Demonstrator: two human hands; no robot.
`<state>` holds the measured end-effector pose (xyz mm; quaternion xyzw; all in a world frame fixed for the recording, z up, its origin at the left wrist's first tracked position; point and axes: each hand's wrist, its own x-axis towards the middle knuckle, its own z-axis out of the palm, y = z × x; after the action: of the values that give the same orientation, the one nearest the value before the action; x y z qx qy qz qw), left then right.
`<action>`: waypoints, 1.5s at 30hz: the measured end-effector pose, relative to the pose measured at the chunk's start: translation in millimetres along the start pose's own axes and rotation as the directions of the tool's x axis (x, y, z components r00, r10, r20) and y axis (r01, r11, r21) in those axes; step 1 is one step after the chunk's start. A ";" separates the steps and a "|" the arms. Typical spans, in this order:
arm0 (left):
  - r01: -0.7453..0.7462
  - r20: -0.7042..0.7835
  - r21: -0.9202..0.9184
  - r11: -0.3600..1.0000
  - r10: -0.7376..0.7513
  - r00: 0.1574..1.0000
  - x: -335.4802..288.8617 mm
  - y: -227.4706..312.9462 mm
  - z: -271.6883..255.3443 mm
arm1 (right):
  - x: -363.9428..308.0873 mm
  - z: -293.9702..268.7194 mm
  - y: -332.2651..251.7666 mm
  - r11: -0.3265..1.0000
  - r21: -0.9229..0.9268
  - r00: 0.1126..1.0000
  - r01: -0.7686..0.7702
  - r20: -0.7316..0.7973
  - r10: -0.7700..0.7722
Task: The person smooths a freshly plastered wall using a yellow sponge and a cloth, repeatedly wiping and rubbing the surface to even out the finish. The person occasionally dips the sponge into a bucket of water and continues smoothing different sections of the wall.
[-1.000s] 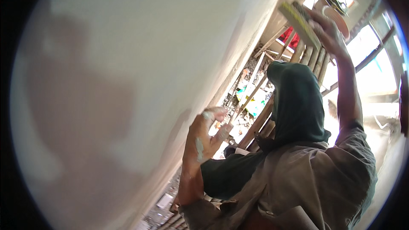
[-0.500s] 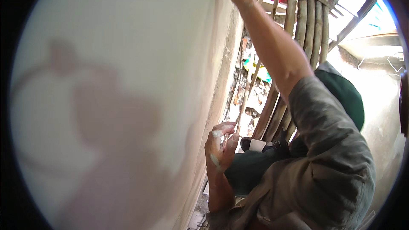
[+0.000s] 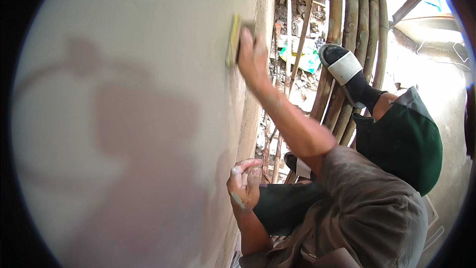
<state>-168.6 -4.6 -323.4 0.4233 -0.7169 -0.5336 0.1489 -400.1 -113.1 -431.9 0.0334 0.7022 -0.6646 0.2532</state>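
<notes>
My right hand (image 3: 253, 58) is closed round a flat, yellow-edged sanding block (image 3: 232, 42), its face pressed to the pale, smooth wall (image 3: 148, 30). The fingers hide part of the block. Lower in the view, my left hand (image 3: 244, 186) is smeared with white paste. Its fingers are loosely bent and apart from the thumb, with nothing visible in them. It is close beside the wall; whether it touches cannot be made out.
Bamboo poles (image 3: 350, 15) form a platform under my slippered foot (image 3: 344, 67). Rubble (image 3: 305, 32) and a green-yellow bag (image 3: 308, 58) show through gaps below. My shadow (image 3: 144, 119) falls across the wall. Another wall (image 3: 448, 134) stands at the right.
My right hand has come down along the wall with the block, from the top edge of the view. The basin at the top has left the view, and my upper foot now shows.
</notes>
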 end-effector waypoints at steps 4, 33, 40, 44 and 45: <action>-0.069 0.002 -0.006 0.998 0.069 0.998 -6.5 5.9 10.1 | 37.3 -33.3 16.0 0.997 -0.036 0.996 -0.071 -0.056 0.069; 0.055 -0.060 -0.022 0.998 -0.056 0.997 -9.2 29.8 16.9 | 123.9 -38.7 23.0 0.996 0.086 0.996 -0.018 -0.087 0.025; 0.027 -0.049 -0.013 1.000 -0.028 0.998 5.1 28.3 12.4 | -128.1 -37.0 154.1 0.957 -0.020 0.930 -0.290 0.230 0.286; 0.035 -0.080 0.004 0.999 -0.034 0.996 -1.2 15.9 2.3 | -85.3 -46.6 122.3 0.939 -0.055 0.931 -0.341 0.122 0.345; 0.045 -0.065 0.015 0.999 -0.044 0.997 -4.3 15.6 5.1 | -36.7 -47.6 127.9 0.995 -0.011 0.994 -0.102 0.040 0.102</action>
<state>-176.4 3.1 -310.5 0.4577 -0.7064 -0.5167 0.1565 -333.9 -42.6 -535.0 0.0546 0.6974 -0.6481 0.3011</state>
